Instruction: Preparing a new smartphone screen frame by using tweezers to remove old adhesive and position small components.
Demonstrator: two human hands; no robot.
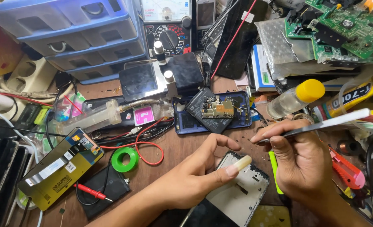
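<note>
lower centre of the frame, the left hand [199, 172] steadies a thin, likely fragile phone frame [237, 191] on the table [173, 147], fingers curled at its top edge. the right hand [302, 162] pinches light, stiff tweezers [321, 125] near their tips.

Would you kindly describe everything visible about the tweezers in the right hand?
The tweezers look like slim, straight metal with a silvery, worn finish. The right hand pinches them near the tip end, thumb and forefinger closed around them. They lie nearly level, the broad back end angled up to the right, the tip pointing left above the wooden bench.
</note>
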